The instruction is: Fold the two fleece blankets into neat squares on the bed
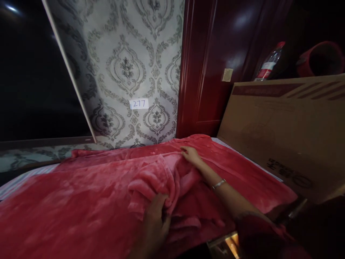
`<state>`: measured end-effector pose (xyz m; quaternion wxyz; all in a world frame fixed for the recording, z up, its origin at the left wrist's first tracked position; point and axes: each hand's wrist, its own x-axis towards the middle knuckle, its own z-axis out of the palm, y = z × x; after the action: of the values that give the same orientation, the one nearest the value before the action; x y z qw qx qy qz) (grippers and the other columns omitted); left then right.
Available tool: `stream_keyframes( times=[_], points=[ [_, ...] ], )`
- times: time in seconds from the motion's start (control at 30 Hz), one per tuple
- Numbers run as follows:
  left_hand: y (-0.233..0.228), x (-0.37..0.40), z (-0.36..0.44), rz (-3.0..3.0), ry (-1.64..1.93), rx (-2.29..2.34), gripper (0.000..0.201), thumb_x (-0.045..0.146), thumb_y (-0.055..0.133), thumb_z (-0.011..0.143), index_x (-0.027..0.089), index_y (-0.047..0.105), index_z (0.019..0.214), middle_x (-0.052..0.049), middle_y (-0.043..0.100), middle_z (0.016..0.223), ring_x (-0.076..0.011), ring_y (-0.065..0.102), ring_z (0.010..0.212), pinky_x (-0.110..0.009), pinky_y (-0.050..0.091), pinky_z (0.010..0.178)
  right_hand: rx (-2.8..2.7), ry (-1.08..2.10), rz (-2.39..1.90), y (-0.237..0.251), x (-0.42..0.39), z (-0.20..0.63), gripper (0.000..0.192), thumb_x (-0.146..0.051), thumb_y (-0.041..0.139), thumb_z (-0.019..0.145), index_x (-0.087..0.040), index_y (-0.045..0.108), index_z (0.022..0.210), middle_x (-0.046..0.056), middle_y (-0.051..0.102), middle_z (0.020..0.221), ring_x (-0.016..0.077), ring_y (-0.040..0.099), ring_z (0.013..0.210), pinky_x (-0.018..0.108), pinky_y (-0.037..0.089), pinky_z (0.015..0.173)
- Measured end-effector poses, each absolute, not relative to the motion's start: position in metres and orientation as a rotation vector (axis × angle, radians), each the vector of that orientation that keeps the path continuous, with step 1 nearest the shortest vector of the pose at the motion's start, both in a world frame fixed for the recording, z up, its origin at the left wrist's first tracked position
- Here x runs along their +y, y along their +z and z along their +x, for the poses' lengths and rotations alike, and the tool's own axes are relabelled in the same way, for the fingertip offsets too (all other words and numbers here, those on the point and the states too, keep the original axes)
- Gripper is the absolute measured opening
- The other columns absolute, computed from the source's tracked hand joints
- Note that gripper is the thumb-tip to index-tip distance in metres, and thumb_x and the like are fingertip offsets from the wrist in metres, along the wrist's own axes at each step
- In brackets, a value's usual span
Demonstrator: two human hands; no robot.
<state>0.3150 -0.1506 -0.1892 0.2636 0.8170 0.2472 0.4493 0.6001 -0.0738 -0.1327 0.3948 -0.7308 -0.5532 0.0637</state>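
Observation:
A fluffy red blanket (75, 190) is spread over a bed and bunched into folds in the middle. My left hand (156, 216) grips a bunched fold of the blanket near the front edge. My right hand (191, 154) reaches further out, its fingers pinching the blanket's folded edge near the far side. A thin bracelet (219, 184) sits on my right wrist.
A striped sheet (16, 181) shows at the left under the blanket. A large cardboard sheet (283, 133) leans at the right. Patterned wallpaper with a label "277" (139, 104) is behind, next to a dark red wooden door (215, 64). A plastic bottle (268, 63) stands behind the cardboard.

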Motion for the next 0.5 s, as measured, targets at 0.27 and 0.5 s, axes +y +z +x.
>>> stream_keyframes(
  times=[0.27, 0.5],
  points=[
    [-0.2, -0.145, 0.31, 2.141, 1.222, 0.663, 0.006, 0.025, 0.056, 0.077, 0.028, 0.061, 0.074, -0.003, 0.06, 0.067, -0.0229, 0.059, 0.06, -0.036, 0.054, 0.057, -1.583, 0.292, -1.992, -0.144, -0.015, 0.589, 0.037, -0.009, 0.078, 0.061, -0.019, 0.076, 0.096, 0.009, 0.076, 0.102, 0.0277, 0.068, 0.102, 0.035, 0.051, 0.091],
    [-0.176, -0.137, 0.288, 2.009, 1.28, 0.791, 0.013, 0.04, 0.062, 0.077, 0.03, 0.069, 0.072, -0.005, 0.059, 0.064, -0.0271, 0.062, 0.066, -0.042, 0.059, 0.06, -1.423, 0.048, -2.056, -0.106, -0.019, 0.605, 0.015, -0.013, 0.065, 0.077, -0.022, 0.071, 0.087, 0.009, 0.074, 0.094, 0.026, 0.065, 0.101, 0.03, 0.047, 0.085]
  ],
)
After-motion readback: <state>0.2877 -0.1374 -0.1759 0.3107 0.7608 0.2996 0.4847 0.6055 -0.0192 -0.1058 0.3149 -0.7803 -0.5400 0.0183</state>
